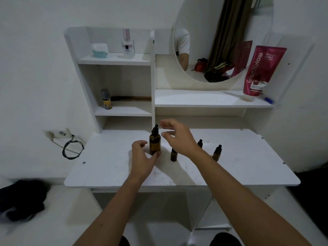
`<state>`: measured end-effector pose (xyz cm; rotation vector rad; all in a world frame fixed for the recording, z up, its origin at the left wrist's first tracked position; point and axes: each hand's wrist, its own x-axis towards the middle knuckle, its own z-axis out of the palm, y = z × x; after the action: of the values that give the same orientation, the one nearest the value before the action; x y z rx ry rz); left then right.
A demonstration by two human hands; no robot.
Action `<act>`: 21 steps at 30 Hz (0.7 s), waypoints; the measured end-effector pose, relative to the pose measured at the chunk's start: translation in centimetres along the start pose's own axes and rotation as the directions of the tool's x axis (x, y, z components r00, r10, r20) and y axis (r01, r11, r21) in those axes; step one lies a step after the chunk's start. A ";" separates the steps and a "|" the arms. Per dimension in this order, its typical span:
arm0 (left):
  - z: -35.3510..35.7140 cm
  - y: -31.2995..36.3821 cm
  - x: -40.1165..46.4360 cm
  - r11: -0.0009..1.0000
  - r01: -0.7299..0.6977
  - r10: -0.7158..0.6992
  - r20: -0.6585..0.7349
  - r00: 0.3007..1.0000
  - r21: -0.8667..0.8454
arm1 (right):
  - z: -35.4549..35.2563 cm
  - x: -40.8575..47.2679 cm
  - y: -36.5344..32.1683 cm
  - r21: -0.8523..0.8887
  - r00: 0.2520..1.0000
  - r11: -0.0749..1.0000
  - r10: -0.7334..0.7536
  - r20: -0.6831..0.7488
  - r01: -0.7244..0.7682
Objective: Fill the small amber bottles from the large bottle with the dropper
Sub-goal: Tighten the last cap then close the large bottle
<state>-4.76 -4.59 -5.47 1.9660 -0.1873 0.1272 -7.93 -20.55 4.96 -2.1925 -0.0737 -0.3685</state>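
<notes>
We see a white bench [113,167] with a shelf unit [115,61] and a round mirror [221,41] behind it. Our right hand [177,137] hovers over the bench, fingers loosely spread and a little curled, holding nothing, fingertips just beside the cap of the large bottle [155,143]. Our left hand [142,158] sits low on the bench next to that bottle's base, fingers relaxed, thumb touching or nearly touching the glass at the bottom; we cannot tell if it grips. The large bottle stands upright near the bench middle, black dropper cap [156,128] on. A red tube [261,70] leans on the upper shelf at right. Three small amber bottles stand upright to the right of the large one: the nearest small bottle [173,155] partly hidden by our right wrist, the middle small bottle [200,143] behind the forearm, the far small bottle [216,153] apart at right. A black cable [71,150] loops off the bench's left edge.
</notes>
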 end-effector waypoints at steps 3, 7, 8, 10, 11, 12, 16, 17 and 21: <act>0.4 -0.3 0.8 0.999 -0.036 0.038 0.087 0.995 -0.017 | 0.8 0.8 0.0 0.034 0.998 0.999 0.032 0.062 -0.035; 0.6 -0.5 1.0 0.998 -0.058 0.059 0.092 0.994 -0.012 | 1.9 1.4 0.3 0.003 0.999 0.999 0.038 0.034 -0.038; 0.6 -0.5 1.0 0.999 -0.054 0.054 0.092 0.994 -0.010 | 2.1 1.4 0.3 -0.018 0.999 0.999 0.041 -0.002 -0.041; 0.5 -0.6 1.0 0.999 -0.042 0.042 0.099 0.994 -0.007 | 2.5 1.5 0.1 -0.060 0.996 0.997 0.051 -0.067 -0.055; 0.5 -0.6 1.0 0.999 -0.034 0.035 0.102 0.994 -0.005 | 2.5 1.5 -0.1 -0.082 0.995 0.995 0.052 -0.089 -0.060; 0.5 -0.7 1.1 1.000 -0.030 0.030 0.102 0.994 -0.002 | 2.5 1.5 -0.1 -0.106 0.993 0.993 0.050 -0.104 -0.061; 0.7 -0.6 1.2 0.999 -0.036 0.035 0.094 0.995 0.005 | 2.3 1.5 -0.1 -0.108 0.998 0.994 0.006 -0.062 -0.013; 0.7 -0.6 1.1 0.999 -0.040 0.039 0.089 0.995 0.005 | 2.3 1.5 0.0 -0.101 1.000 0.995 -0.002 -0.026 0.000; 0.6 -0.6 1.0 0.998 -0.062 0.061 0.071 0.996 0.009 | 2.3 1.5 0.2 -0.059 1.000 0.998 0.014 -0.010 -0.014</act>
<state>-3.67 -5.02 -6.10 1.9777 -0.2936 0.0993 -5.91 -18.96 3.93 -2.2481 -0.0429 -0.3773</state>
